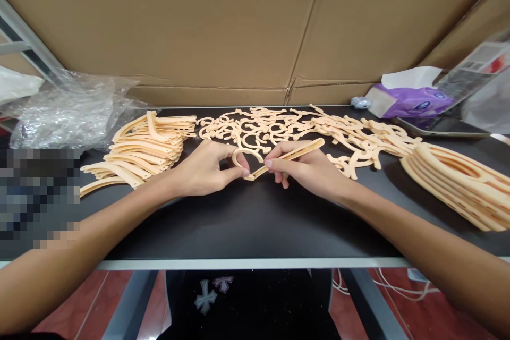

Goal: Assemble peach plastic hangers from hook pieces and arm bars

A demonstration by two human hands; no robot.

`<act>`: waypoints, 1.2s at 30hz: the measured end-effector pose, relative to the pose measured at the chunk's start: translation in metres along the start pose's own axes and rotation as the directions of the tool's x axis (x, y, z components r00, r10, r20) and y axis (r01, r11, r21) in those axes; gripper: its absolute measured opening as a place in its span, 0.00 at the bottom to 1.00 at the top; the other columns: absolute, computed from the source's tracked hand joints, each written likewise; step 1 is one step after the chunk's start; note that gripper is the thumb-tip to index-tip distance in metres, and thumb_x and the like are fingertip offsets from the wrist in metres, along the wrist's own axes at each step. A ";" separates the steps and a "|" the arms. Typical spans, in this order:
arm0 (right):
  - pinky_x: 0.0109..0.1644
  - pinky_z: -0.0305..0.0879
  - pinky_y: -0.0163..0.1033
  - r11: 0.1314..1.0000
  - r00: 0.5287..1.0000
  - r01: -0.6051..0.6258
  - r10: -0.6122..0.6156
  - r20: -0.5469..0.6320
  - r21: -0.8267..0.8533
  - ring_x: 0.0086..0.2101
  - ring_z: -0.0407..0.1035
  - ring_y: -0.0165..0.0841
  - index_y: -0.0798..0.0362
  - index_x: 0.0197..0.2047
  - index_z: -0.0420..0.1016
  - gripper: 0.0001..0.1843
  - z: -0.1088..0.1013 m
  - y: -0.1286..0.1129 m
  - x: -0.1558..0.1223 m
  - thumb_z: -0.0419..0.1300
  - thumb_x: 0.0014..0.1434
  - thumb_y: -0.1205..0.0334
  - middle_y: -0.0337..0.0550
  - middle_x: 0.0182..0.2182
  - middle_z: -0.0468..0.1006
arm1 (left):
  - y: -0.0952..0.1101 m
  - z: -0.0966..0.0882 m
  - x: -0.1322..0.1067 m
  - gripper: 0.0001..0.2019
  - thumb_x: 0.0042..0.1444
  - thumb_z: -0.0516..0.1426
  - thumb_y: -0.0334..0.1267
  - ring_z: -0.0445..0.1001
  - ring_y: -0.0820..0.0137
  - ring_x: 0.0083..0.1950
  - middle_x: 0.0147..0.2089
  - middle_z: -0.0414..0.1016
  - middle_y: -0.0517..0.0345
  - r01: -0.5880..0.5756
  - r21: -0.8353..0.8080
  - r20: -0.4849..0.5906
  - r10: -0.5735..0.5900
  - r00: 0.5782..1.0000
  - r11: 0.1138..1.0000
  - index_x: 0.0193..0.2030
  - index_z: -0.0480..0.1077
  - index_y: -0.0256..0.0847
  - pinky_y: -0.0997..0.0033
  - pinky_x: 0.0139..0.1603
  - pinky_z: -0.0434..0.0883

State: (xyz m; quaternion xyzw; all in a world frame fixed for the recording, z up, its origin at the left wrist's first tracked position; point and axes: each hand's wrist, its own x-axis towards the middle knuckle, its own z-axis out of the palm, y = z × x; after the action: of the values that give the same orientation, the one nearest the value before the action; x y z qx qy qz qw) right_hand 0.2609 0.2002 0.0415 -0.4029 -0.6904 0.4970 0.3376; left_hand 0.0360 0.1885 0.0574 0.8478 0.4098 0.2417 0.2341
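Observation:
My left hand [207,170] is closed in a pinch on a peach plastic hook piece [243,155], just above the black table [255,223]. My right hand [306,170] is closed round a straight peach plastic hanger bar [297,151], whose near end meets the hook piece between my fingertips. A stack of curved peach hanger arms [143,146] lies left of my left hand. Loose peach hooks [271,125] are spread behind both hands. A pile of joined peach hangers [458,180] rests at the right.
Cardboard sheets [239,21] wall the back of the table. Crumpled clear plastic [71,111] lies at the back left. A purple tissue pack [414,98], a phone [442,126] and a clear bag [478,79] sit at the back right. Table's front edge [255,263] runs near me.

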 end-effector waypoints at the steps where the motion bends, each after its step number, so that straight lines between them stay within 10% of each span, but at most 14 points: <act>1: 0.22 0.66 0.33 1.000 1.000 -0.005 0.005 0.004 0.011 0.20 0.67 0.28 0.55 0.28 0.74 0.07 0.000 0.001 0.001 0.64 0.53 0.61 0.37 0.19 0.72 | 0.000 0.000 0.000 0.08 0.58 0.59 0.38 0.80 0.69 0.37 0.35 0.84 0.62 0.009 -0.001 -0.001 -0.009 1.000 1.000 0.34 0.79 0.42 0.73 0.41 0.71; 36: 0.18 0.63 0.31 0.994 0.998 -0.035 0.040 -0.056 0.099 0.19 0.67 0.27 0.55 0.26 0.72 0.04 0.002 0.005 0.005 0.62 0.51 0.65 0.37 0.20 0.72 | 0.000 -0.005 0.000 0.06 0.59 0.60 0.36 0.79 0.71 0.37 0.35 0.84 0.62 0.007 -0.104 0.030 -0.004 1.000 0.995 0.35 0.78 0.39 0.75 0.41 0.71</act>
State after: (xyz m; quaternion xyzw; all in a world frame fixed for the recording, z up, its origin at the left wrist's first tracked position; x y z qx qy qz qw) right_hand 0.2586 0.2045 0.0367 -0.4129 -0.6473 0.5248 0.3675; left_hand 0.0330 0.1897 0.0617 0.8369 0.3955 0.2493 0.2846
